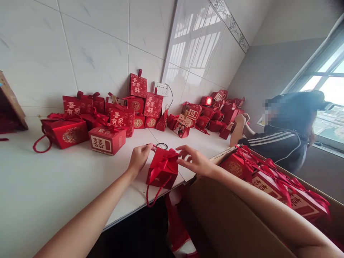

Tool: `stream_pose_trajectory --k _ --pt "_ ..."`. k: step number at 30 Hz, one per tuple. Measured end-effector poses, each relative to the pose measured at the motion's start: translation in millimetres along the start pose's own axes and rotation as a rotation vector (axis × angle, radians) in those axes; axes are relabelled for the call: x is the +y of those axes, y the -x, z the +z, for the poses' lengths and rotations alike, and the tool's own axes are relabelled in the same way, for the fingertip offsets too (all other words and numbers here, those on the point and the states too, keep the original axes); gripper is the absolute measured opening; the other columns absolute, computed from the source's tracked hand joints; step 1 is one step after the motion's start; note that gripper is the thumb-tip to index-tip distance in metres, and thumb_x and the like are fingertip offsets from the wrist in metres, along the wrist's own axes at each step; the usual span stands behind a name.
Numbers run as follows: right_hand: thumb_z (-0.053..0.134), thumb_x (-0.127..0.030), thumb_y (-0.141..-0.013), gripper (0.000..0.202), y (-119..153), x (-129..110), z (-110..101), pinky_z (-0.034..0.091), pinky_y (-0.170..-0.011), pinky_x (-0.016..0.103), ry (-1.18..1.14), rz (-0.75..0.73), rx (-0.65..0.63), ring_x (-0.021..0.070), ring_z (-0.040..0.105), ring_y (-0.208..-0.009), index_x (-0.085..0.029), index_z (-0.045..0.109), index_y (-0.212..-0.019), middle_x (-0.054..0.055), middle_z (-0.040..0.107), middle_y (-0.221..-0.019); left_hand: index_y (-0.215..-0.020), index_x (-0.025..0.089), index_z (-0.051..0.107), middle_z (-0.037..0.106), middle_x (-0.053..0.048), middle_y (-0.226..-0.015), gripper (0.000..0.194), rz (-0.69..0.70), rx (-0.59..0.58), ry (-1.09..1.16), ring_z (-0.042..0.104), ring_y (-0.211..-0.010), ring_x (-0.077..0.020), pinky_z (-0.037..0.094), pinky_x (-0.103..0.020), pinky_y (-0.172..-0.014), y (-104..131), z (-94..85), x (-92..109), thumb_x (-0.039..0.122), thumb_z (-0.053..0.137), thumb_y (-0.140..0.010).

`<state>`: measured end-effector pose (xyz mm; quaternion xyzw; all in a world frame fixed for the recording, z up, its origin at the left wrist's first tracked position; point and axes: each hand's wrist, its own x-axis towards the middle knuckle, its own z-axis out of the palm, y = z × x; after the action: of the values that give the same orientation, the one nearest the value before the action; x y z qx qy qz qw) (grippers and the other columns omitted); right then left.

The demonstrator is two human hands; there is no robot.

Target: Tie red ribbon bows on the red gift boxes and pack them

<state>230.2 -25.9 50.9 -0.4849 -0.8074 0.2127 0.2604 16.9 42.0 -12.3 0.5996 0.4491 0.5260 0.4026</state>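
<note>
A red gift box [162,174] with a ribbon bow [163,163] on top stands at the counter's front edge, its twisted cord handle [158,195] hanging down in front. My left hand [140,157] is at the box's upper left, thumb and fingers pinched on a bit of red ribbon or cord. To the right of the bow, my right hand [195,160] has its fingers apart and curved, with the fingertips close to the box's upper right side. A thin black loop [162,146] lies just behind the box.
Several red gift boxes [107,139] stand along the tiled wall, left and centre, with more piled [215,114] at the right. A cardboard carton [228,215] of ribboned boxes is at the front right. A person [285,136] in a dark striped top works beyond it.
</note>
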Motion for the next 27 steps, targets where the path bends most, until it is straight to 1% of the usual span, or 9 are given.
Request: stream_pose_trajectory --k 3,5,6,9,12,16,21,24,27 --pt "0.062 -0.04 -0.077 0.049 -7.8 -2.1 -2.8 0.05 -0.086 0.04 0.176 -0.202 0.024 0.0237 0.051 -0.112 -0.02 0.048 -0.12 0.014 0.045 -0.127 -0.064 0.019 0.062 0.065 -0.009 -0.107 0.032 0.107 0.09 -0.112 0.055 -0.107 -0.0259 0.046 -0.034 -0.087 4.4 -0.8 8.9 0.047 0.049 -0.075" --pt "0.065 -0.038 -0.077 0.056 -12.6 -6.0 -3.7 0.045 -0.096 0.042 0.19 -0.274 -0.078 0.0245 0.046 -0.121 -0.021 0.045 -0.126 0.014 0.039 -0.136 -0.064 0.02 0.055 0.06 -0.01 -0.111 0.028 0.235 0.125 -0.144 0.053 -0.109 -0.0254 0.046 -0.035 -0.087 9.3 -1.7 17.2 0.046 0.049 -0.073" --pt "0.065 -0.037 -0.077 0.055 -14.4 -8.3 -3.5 0.043 -0.099 0.041 0.187 -0.287 -0.139 0.0237 0.045 -0.122 -0.021 0.045 -0.127 0.012 0.039 -0.136 -0.064 0.02 0.051 0.06 -0.01 -0.106 0.027 0.296 0.096 -0.149 0.053 -0.106 -0.0245 0.046 -0.036 -0.086 11.6 -2.9 21.1 0.045 0.047 -0.073" --pt "0.063 -0.041 -0.08 0.048 -16.1 -14.9 0.3 0.041 -0.1 0.037 0.202 -0.26 -0.221 0.0208 0.049 -0.118 -0.023 0.049 -0.122 0.009 0.046 -0.13 -0.064 0.022 0.048 0.059 -0.006 -0.084 0.028 0.441 -0.157 -0.15 0.056 -0.088 -0.0214 0.045 -0.036 -0.083 16.1 -8.0 29.0 0.044 0.038 -0.078" --pt "0.057 -0.051 -0.081 0.047 -12.2 -19.5 5.3 0.047 -0.09 0.039 0.354 -0.101 -0.136 0.0231 0.058 -0.102 -0.02 0.052 -0.116 0.011 0.052 -0.117 -0.067 0.022 0.051 0.06 -0.005 -0.08 0.026 0.534 -0.305 -0.215 0.055 -0.086 -0.0223 0.041 -0.037 -0.087 16.9 -11.2 29.9 0.046 0.043 -0.076" --pt "0.051 -0.057 -0.082 0.046 -3.4 -19.7 4.5 0.049 -0.075 0.038 0.545 0.085 -0.036 0.023 0.062 -0.081 -0.017 0.056 -0.104 0.011 0.054 -0.1 -0.074 0.022 0.057 0.064 -0.005 -0.09 0.014 0.624 -0.265 -0.402 0.056 -0.091 -0.0231 0.037 -0.04 -0.09 16.6 -7.0 24.2 0.036 0.054 -0.074" --pt "0.057 -0.039 -0.083 0.025 3.8 -12.7 -8.8 0.047 -0.071 0.03 0.398 0.056 -0.03 0.0146 0.059 -0.07 -0.017 0.059 -0.093 0.007 0.059 -0.094 -0.074 0.022 0.059 0.063 -0.005 -0.094 0.015 0.717 -0.095 -0.514 0.055 -0.094 -0.0214 0.037 -0.038 -0.088 18.0 0.1 18.2 0.029 0.047 -0.082" --pt "0.057 -0.029 -0.082 0.013 4.9 -10.9 -15.1 0.044 -0.067 0.027 0.384 0.056 -0.049 0.0134 0.058 -0.067 -0.017 0.06 -0.083 0.004 0.062 -0.086 -0.075 0.021 0.056 0.062 -0.004 -0.086 0.016 0.698 -0.07 -0.507 0.055 -0.088 -0.02 0.039 -0.035 -0.084 19.9 2.2 19.6 0.03 0.045 -0.084" --pt "0.057 -0.031 -0.081 0.015 3.5 -12.1 -18.7 0.041 -0.061 0.025 0.345 0.084 -0.049 0.0126 0.055 -0.062 -0.018 0.06 -0.076 0.001 0.063 -0.073 -0.078 0.021 0.053 0.061 -0.002 -0.079 0.019 0.624 -0.106 -0.458 0.056 -0.08 -0.018 0.041 -0.033 -0.081 22.5 4.1 23.6 0.034 0.042 -0.086"
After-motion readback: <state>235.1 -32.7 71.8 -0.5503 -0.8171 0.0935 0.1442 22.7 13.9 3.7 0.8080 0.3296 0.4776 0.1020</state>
